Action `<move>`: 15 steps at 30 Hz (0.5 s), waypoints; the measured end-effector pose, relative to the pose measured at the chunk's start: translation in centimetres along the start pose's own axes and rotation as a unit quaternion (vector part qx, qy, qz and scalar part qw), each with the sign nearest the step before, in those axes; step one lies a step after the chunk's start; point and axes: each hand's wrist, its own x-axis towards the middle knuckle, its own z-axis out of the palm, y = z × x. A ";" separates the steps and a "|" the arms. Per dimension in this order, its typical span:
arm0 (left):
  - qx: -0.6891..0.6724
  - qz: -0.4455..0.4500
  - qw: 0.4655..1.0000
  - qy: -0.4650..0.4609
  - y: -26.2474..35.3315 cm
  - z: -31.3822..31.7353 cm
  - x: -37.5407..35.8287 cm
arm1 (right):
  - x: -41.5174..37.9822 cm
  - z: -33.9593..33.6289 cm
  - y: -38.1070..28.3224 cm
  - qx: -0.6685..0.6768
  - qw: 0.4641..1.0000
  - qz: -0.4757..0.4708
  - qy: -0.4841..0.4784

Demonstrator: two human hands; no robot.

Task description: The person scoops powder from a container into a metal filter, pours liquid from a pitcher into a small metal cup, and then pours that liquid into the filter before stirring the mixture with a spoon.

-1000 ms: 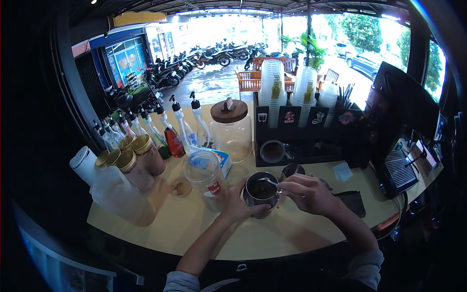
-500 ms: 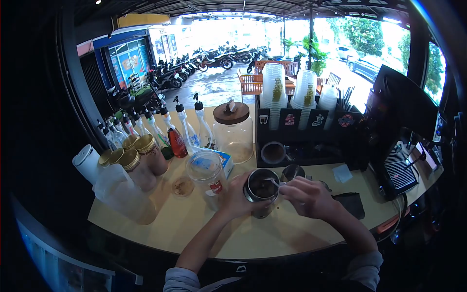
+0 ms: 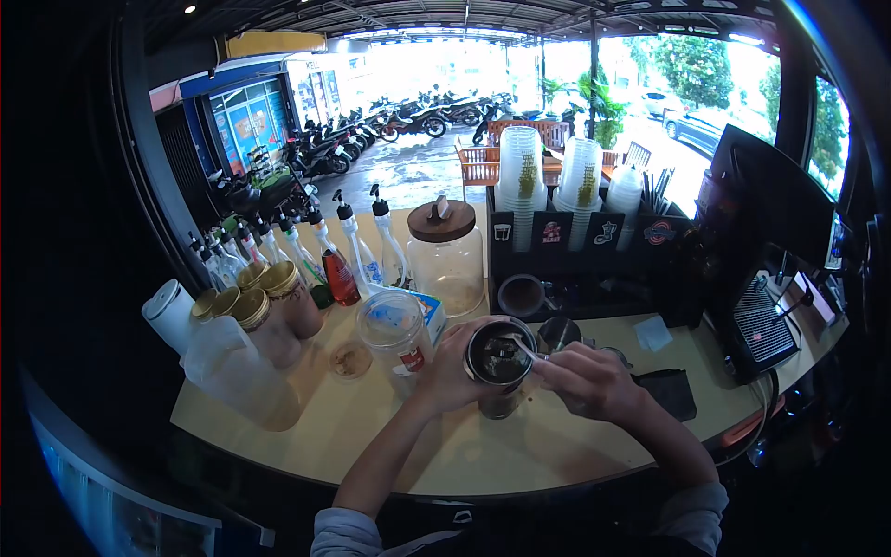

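My left hand point(image 3: 447, 373) is wrapped around the side of a metal cup point(image 3: 499, 356), whose dark inside faces me. My right hand point(image 3: 591, 379) is closed on the handle of a spoon point(image 3: 525, 347), with the spoon's end dipped into the cup. What lies inside looks dark and partly shiny; I cannot make out what it is. Just left of my left hand stands a clear jar point(image 3: 392, 327) with a red label and no lid on. A small round dish of brown powder point(image 3: 350, 358) sits beyond it to the left.
Gold-lidded jars point(image 3: 278, 288), a white plastic jug point(image 3: 223, 367) and pump bottles point(image 3: 339, 269) line the left. A wooden-lidded glass jar point(image 3: 445, 260) and a black rack of plastic cups point(image 3: 522, 186) stand behind. At right are a dark cloth point(image 3: 666, 395) and a coffee machine point(image 3: 761, 325).
The spoon has shifted in the cup and now points more upright, its bowl lower and less visible. My right hand has moved slightly with it; my left hand keeps its hold.
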 end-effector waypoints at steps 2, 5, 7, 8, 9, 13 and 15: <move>-0.016 0.007 1.000 -0.008 0.2 -0.2 0.4 | -0.2 0.1 -0.3 0.027 1.000 0.003 -0.009; -0.048 0.016 0.999 -0.018 0.4 -0.6 0.8 | -0.4 0.2 -0.1 0.047 0.999 0.002 -0.012; -0.067 0.015 0.997 -0.024 0.4 -0.5 1.0 | -0.8 0.2 0.0 0.035 0.999 0.001 -0.006; -0.063 0.020 0.998 -0.025 0.4 -0.5 1.1 | -0.5 -0.2 -0.1 0.047 0.999 0.019 -0.002; -0.057 0.026 0.998 -0.026 0.3 -0.6 1.1 | -0.4 -0.3 -0.3 0.047 0.999 0.019 -0.002; -0.058 0.017 0.997 -0.037 0.1 -0.8 1.2 | -0.4 -0.3 -0.6 0.178 0.982 0.065 -0.023; -0.090 0.013 0.995 -0.048 -0.1 -0.7 1.2 | -0.5 -0.3 0.0 0.200 0.973 0.115 0.010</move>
